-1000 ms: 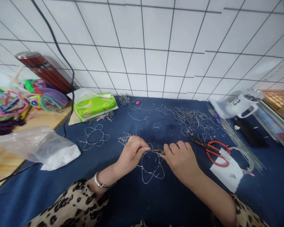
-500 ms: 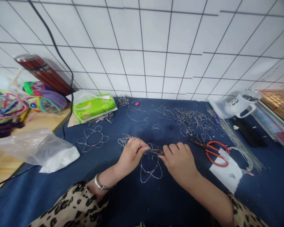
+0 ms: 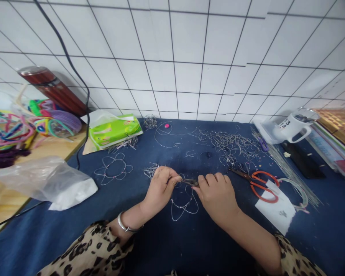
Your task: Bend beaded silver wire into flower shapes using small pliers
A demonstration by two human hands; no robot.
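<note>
Between my two hands hangs a wire flower [image 3: 181, 207], a ring of thin silvery wire with looped petals and small pinkish beads. My left hand [image 3: 161, 188] pinches its upper wire between thumb and fingertips. In my right hand [image 3: 218, 197], fingers curl around a pair of pliers [image 3: 192, 183], whose dark jaws point left and reach the wire at my left fingertips. Whether the jaws are closed on the wire is too small to tell. Another beaded wire flower [image 3: 114, 168] lies flat on the blue cloth to the left.
Scissors with orange handles [image 3: 264, 186] lie at right on white paper [image 3: 278, 214]. Behind them are tangled wire scraps [image 3: 235, 143], straight wires [image 3: 287, 172] and a white mug [image 3: 296, 124]. A green tissue pack [image 3: 113, 132], plastic bag [image 3: 46, 180] and red flask [image 3: 53, 90] are at left.
Both hands stay almost in place, with the pliers still at the wire. The hanging wire flower has shifted very slightly up and to the right.
</note>
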